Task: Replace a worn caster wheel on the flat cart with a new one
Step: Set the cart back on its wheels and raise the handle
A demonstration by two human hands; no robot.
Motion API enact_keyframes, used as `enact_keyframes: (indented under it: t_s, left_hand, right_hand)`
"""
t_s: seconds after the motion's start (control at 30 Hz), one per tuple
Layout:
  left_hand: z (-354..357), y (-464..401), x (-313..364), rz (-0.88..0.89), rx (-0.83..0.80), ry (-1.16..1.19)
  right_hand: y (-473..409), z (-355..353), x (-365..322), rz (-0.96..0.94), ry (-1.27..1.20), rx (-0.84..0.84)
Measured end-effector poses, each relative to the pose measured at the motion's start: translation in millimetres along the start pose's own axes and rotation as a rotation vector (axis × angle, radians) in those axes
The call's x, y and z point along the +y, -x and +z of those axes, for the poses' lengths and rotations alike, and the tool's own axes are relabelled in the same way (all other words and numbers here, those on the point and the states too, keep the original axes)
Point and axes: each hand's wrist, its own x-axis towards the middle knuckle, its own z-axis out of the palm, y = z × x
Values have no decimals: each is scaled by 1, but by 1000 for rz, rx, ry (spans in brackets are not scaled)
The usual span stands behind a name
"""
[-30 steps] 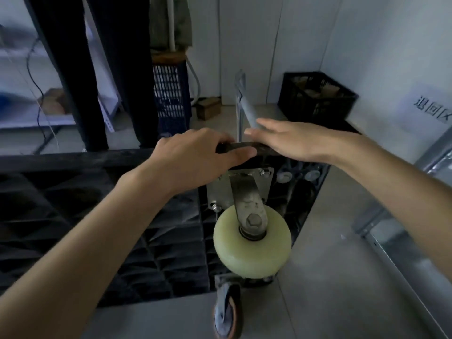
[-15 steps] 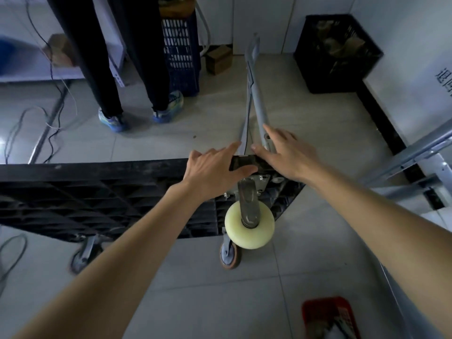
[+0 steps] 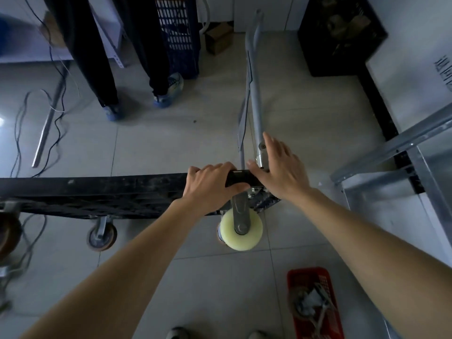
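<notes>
The black flat cart (image 3: pixel 97 189) stands on its long edge across the middle of the view, underside toward me. A pale cream caster wheel (image 3: pixel 241 231) in a grey metal fork is fixed at the cart's right corner. My left hand (image 3: pixel 210 184) grips the cart's upper edge just left of that corner, fingers curled over it. My right hand (image 3: pixel 278 170) lies with straight fingers on the corner and the base of the grey handle tube (image 3: pixel 255 94), which stretches away over the floor. A worn brown caster (image 3: pixel 101 237) sits lower left, another (image 3: pixel 9 231) at the left edge.
A red basket (image 3: pixel 314 302) with tools lies on the tiles at bottom right. A metal shelf frame (image 3: pixel 396 177) is at right. A person's legs (image 3: pixel 137 57) stand beyond the cart beside a blue crate (image 3: pixel 178 35); a black crate (image 3: pixel 340 33) and loose cables (image 3: pixel 22 133) lie around.
The view has pulled back and higher, so the cart looks smaller and more floor shows. Both hands have stayed on the cart's corner; the second brown caster and red basket came into view.
</notes>
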Motion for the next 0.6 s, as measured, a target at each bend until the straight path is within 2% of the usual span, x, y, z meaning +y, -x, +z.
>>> enact_keyframes:
  t_s: [0.27, 0.5, 0.6]
  left_hand:
    - [13, 44, 14, -14, -98, -48]
    - [40, 100, 25, -6, -74, -52]
    - [56, 127, 29, -6, -61, -30]
  right_hand:
    - [55, 11, -4, 43, 12, -19]
    - [111, 21, -5, 48, -50, -38]
    - [129, 21, -6, 45, -119, -113]
